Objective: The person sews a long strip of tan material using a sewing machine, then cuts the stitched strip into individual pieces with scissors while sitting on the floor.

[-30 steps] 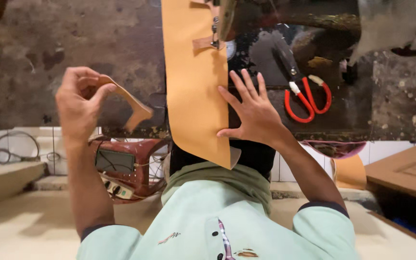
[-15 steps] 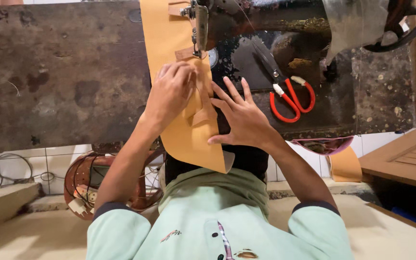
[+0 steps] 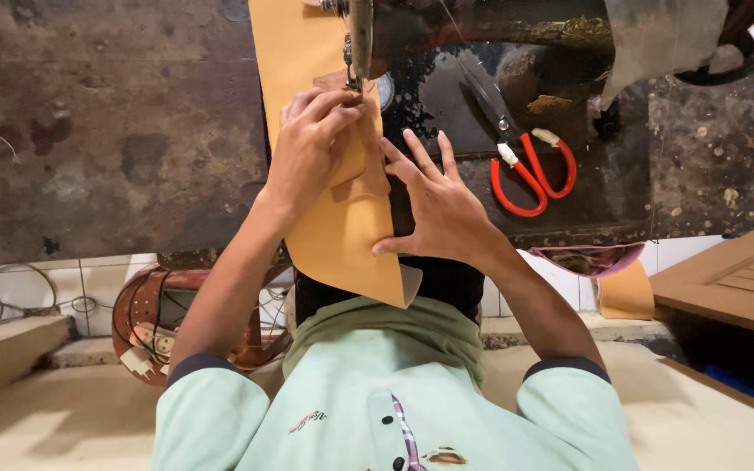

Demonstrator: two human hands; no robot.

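Hands now meet on the long tan leather sheet (image 3: pixel 342 235); the left hand (image 3: pixel 307 148), raised off to the side with a small brown leather strip (image 3: pixel 361 170) 1 second ago, presses that strip onto the sheet just under the sewing machine needle (image 3: pixel 361 52), fingers closed over it; the right hand (image 3: pixel 442 209) lies flat with fingers spread on the sheet edge; the piece looks placed for stitching on the dark worn counter (image 3: pixel 106 131), red-handled scissors (image 3: pixel 525 157) near.

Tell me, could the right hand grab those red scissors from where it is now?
Probably yes. The right hand lies flat on the tan sheet, and the red scissors sit just to its right on the dark machine bed, with nothing between them. It would have to let go of the sheet first.
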